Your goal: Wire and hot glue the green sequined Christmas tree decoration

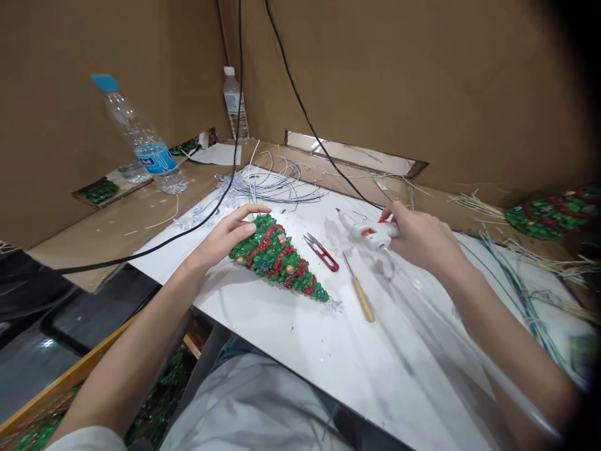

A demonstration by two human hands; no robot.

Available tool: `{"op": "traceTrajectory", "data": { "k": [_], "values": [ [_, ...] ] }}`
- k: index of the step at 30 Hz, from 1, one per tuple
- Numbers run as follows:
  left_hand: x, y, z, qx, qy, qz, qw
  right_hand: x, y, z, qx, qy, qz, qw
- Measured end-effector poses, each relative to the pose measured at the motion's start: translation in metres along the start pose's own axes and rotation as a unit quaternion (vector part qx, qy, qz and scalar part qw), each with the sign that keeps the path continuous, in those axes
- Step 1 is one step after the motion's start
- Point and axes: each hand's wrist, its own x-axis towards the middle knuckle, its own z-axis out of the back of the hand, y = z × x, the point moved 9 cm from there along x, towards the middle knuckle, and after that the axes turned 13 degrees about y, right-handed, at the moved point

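A small decorated Christmas tree (282, 259), green with red garland and little ornaments, lies on the white board with its silvery tip toward the lower right. My left hand (230, 233) rests at its wide base, fingers closed around that end. My right hand (413, 235) grips a white and orange glue gun (369, 230) above the board, its dark nozzle pointing to the upper left. Between the two hands lie red-handled thread snips (323, 254) and an awl (360, 291) with a wooden handle.
Loose wires (282, 188) are heaped behind the tree. Two water bottles, one blue-capped (157, 160) and one white-capped (236, 106), stand by the cardboard walls. A black cable (206, 219) crosses the left side. More greenery (549, 216) and wire bundles lie at right.
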Motion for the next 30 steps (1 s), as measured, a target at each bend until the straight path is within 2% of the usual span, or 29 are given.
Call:
{"op": "traceTrajectory", "data": {
  "k": [4,8,18,23,30],
  "values": [
    [0.000,0.001,0.001,0.009,-0.001,0.004,1.000,0.015,-0.011,-0.026,0.007,0.030,0.003,1.000],
    [0.000,-0.001,0.001,0.008,-0.007,0.010,1.000,0.024,-0.020,-0.041,0.022,0.040,0.000,0.999],
    [-0.002,-0.002,0.003,0.039,-0.014,0.014,0.999,0.032,-0.020,-0.059,0.048,0.036,0.053,0.997],
    [-0.002,0.000,0.005,0.071,-0.010,0.007,0.997,0.035,-0.026,-0.062,0.074,0.029,0.052,0.995],
    [-0.002,0.007,0.007,0.040,-0.010,0.018,0.999,0.036,-0.026,-0.063,0.092,0.043,0.060,0.993]
  ]
}}
